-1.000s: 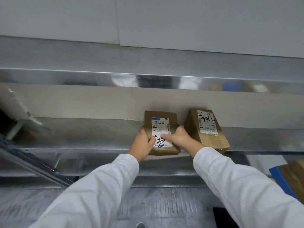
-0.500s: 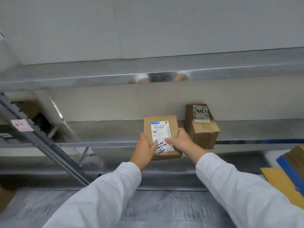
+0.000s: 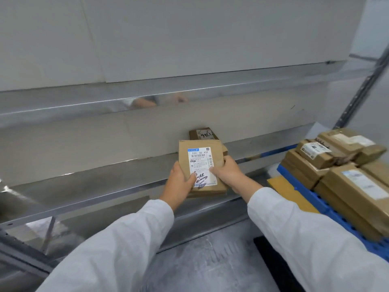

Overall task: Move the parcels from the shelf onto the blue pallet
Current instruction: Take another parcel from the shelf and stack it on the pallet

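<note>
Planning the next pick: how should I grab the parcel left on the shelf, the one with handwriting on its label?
Probably by its two side faces, reaching in from the front: the handwritten parcel sits back near the rear panel of the shelf, boxy, so a hand on each side should clamp it.

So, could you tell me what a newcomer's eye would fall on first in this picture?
First, the brown parcel with the white label at centre, gripped by the left hand and the right hand by the metal shelf. Next, the stack of parcels on the blue pallet at the right edge. A second parcel sits on the shelf just behind the held one.
</note>
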Demonstrator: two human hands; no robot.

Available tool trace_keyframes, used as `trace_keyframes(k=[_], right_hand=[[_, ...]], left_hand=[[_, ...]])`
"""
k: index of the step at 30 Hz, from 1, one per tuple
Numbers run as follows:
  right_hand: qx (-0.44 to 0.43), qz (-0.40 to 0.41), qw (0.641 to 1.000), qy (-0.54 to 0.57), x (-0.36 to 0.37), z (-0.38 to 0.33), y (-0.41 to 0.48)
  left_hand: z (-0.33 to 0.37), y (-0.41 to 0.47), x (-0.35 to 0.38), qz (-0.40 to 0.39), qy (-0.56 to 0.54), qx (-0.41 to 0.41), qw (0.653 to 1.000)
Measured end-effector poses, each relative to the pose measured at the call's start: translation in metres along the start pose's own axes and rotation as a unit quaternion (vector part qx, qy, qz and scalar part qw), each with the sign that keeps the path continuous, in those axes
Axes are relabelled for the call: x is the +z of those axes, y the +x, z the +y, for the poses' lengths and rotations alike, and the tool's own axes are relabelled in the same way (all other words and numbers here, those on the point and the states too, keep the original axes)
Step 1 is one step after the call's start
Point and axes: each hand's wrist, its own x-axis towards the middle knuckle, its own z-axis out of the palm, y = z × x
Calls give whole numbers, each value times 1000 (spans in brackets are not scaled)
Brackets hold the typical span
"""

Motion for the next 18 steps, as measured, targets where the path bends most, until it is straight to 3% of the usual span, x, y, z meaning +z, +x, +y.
trace_keyframes(k=[8,12,18], right_hand=[[50,151,987,-18,-61,56,-82],[72,208,975,7,-104,90,-131],[104,273,956,9,-173,134,-182]], left_hand=[[36,-42,57,-127,-46,92,987],[62,-80,97,-210,-63,104,970],[116,-123,152,-273,-79,130,950]])
